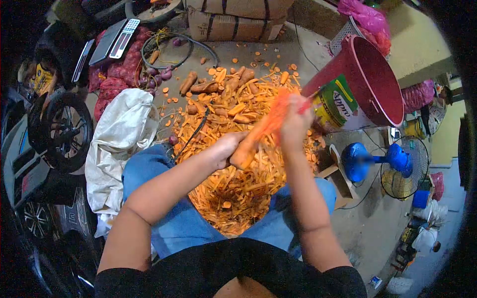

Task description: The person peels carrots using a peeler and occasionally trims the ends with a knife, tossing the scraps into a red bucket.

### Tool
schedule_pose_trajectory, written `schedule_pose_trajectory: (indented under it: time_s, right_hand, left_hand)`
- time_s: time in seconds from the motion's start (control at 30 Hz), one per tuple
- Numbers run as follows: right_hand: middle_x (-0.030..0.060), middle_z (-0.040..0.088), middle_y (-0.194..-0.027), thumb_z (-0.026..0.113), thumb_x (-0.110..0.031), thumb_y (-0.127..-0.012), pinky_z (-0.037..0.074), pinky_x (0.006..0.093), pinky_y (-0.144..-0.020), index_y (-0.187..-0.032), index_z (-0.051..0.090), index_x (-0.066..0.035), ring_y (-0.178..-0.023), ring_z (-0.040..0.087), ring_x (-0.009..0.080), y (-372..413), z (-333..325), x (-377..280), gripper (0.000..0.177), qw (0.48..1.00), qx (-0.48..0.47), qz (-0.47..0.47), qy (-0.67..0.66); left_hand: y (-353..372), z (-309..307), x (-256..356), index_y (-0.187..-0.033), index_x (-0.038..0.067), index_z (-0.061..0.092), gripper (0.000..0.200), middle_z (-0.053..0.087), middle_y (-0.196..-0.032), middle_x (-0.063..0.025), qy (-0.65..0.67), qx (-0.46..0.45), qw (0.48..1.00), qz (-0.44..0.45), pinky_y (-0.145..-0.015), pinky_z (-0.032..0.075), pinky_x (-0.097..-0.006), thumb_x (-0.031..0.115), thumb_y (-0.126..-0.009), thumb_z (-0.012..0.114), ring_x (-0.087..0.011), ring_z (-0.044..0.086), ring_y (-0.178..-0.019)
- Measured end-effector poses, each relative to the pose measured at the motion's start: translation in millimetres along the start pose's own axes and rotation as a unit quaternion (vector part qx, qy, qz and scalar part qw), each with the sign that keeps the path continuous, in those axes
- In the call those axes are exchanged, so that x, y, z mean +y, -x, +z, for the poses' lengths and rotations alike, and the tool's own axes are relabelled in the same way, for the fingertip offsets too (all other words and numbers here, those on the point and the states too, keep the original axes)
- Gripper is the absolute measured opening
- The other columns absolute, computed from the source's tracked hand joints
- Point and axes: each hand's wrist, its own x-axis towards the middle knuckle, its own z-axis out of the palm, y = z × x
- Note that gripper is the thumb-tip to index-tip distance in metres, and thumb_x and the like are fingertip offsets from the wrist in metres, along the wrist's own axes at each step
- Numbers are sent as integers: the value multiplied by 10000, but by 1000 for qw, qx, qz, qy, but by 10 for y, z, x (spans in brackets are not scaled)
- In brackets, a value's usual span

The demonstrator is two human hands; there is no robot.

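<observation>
A large carrot slants up and to the right between my two hands; its near end is dull-skinned, its far part bright orange and blurred. My left hand is closed around the carrot near its lower end. Over the upper part, my right hand is closed on a red-handled peeler, smeared by motion and mostly hidden by the fingers. Beneath both hands spreads a deep heap of carrot peelings, reaching between my knees. Several whole, unpeeled carrots lie at the heap's far side.
A tilted red bucket stands right of the heap. A blue fan and an open cardboard box are farther right. To the left are a white sack, net bags of onions and a motorbike wheel. Boxes sit behind.
</observation>
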Motion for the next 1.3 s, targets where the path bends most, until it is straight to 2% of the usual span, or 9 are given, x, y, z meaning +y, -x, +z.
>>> schedule_pose_trajectory:
  time_s: [0.17, 0.33, 0.4, 0.53, 0.73, 0.77, 1.0, 1.07, 1.3]
  right_hand:
    - [99, 489, -548, 463, -185, -776, 368, 303, -477, -647, 460, -4, -512, 476, 188, 301, 128, -96, 222, 978, -109, 11, 178]
    - [126, 534, -596, 438, -196, -787, 373, 344, -500, -669, 494, 7, -522, 496, 228, -464, -318, 542, 241, 960, 157, 84, 218]
    - [73, 519, -580, 444, -181, -790, 360, 310, -492, -671, 494, 10, -507, 460, 176, -504, -375, 589, 231, 974, 164, 137, 69]
    - [9, 465, -556, 454, -177, -792, 329, 262, -476, -647, 477, 2, -498, 390, 103, -169, -87, 349, 231, 996, 73, -16, 40]
    - [-36, 372, -597, 485, -210, -786, 300, 233, -457, -657, 456, -54, -505, 337, 70, -200, -52, 292, 204, 932, 80, 266, -232]
    - [-13, 442, -643, 514, -221, -770, 347, 251, -455, -694, 475, -26, -513, 405, 82, -271, -171, 419, 212, 940, 65, 319, -105]
    - [37, 516, -754, 539, -211, -752, 418, 255, -570, -817, 506, 32, -629, 500, 114, -253, -124, 487, 253, 943, 15, 268, -197]
    - [44, 519, -782, 552, -194, -743, 415, 257, -631, -832, 504, 34, -680, 502, 118, -237, -78, 450, 250, 926, 20, 284, -247]
    - [-24, 413, -600, 543, -226, -748, 300, 216, -457, -660, 453, -68, -500, 350, 71, -187, -38, 314, 202, 946, 36, 244, -212]
  left_hand:
    - [39, 0, 16, -801, 52, 514, 234, 524, -666, -37, -81, -34, 995, 38, -473, 391, -222, 224, -812, 356, -94, 482, -530]
    - [108, 60, -36, -825, 39, 503, 234, 513, -661, -22, -163, -35, 979, 114, -512, 399, -230, 216, -822, 350, -90, 482, -558]
    - [141, 77, 29, -871, 40, 491, 244, 519, -691, -24, -98, -23, 994, 53, -524, 408, -235, 223, -828, 335, -96, 496, -584]
    - [144, 73, 95, -906, 46, 476, 244, 528, -728, -30, 12, -6, 1000, 13, -546, 428, -243, 224, -831, 326, -113, 515, -610]
    - [19, -32, 106, -965, 42, 424, 224, 529, -795, -71, 62, -67, 996, 0, -548, 460, -265, 200, -813, 373, -145, 540, -665]
    - [17, -41, 103, -965, 42, 424, 224, 529, -795, -71, 62, -67, 996, 0, -548, 460, -265, 200, -813, 373, -145, 540, -665]
    - [41, -80, 205, -1092, -35, 315, 613, 485, -885, -151, -275, 84, 949, 132, -610, 418, -287, 152, -586, 607, -187, 508, -760]
    - [109, -56, 283, -1103, -35, 310, 640, 488, -886, -141, -454, 125, 861, 192, -644, 410, -272, 162, -582, 625, -184, 499, -776]
    - [-40, -198, 255, -1049, -12, 381, 472, 502, -907, -96, -155, 51, 984, 68, -705, 410, -283, 229, -675, 538, -157, 509, -800]
